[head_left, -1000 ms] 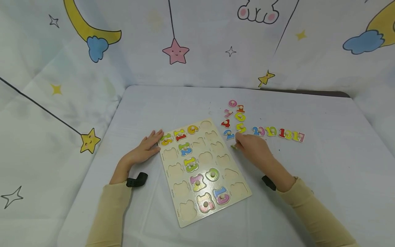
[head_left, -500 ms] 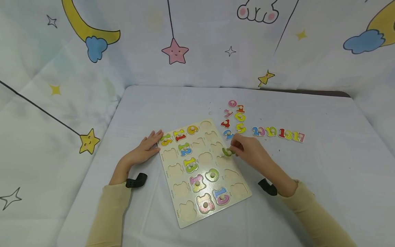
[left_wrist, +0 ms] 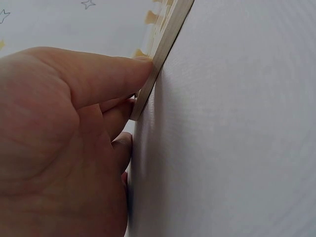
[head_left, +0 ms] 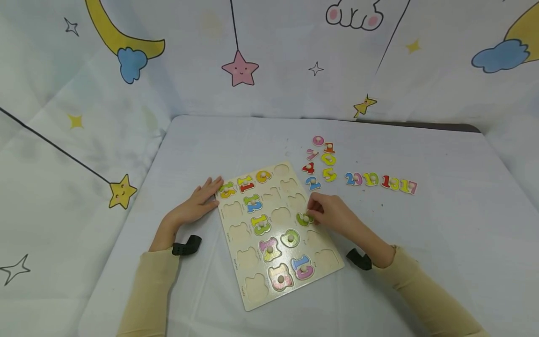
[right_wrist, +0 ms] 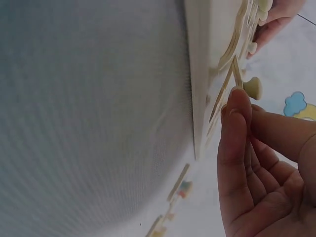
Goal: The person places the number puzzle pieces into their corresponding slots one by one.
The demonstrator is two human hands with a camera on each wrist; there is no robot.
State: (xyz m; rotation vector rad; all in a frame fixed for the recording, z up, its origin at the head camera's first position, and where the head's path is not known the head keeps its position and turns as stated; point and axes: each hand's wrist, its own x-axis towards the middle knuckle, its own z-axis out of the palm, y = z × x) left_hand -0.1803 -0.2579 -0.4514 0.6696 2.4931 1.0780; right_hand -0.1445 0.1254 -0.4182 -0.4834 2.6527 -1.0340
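Observation:
The wooden number puzzle board point(head_left: 275, 196) lies at a slant on the white table. At its upper left edge rests my left hand point(head_left: 195, 202), fingers extended; the left wrist view has the thumb point(left_wrist: 133, 74) against the board's side. My right hand point(head_left: 334, 213) is over the board's right side and pinches the edge of a green number piece point(head_left: 304, 219), which looks like a 3. This piece sits over a recess in the right column. In the right wrist view the piece point(right_wrist: 238, 71) is tilted against the board, its knob point(right_wrist: 253, 88) free; fingertips hide part of it.
Several knobbed number pieces fill other recesses, such as the orange 6 point(head_left: 263, 176) and the 12 point(head_left: 252, 203). Loose pieces lie beyond the board: blue 2 point(head_left: 313, 183), red 4 point(head_left: 309, 168), yellow 5 point(head_left: 329, 174). Farther right is a row with the 20 point(head_left: 353, 179) and 17 point(head_left: 408, 187).
My right hand has taken the green number piece from the table beside the board and carried it left and nearer, onto the right column. My left hand has stayed in place.

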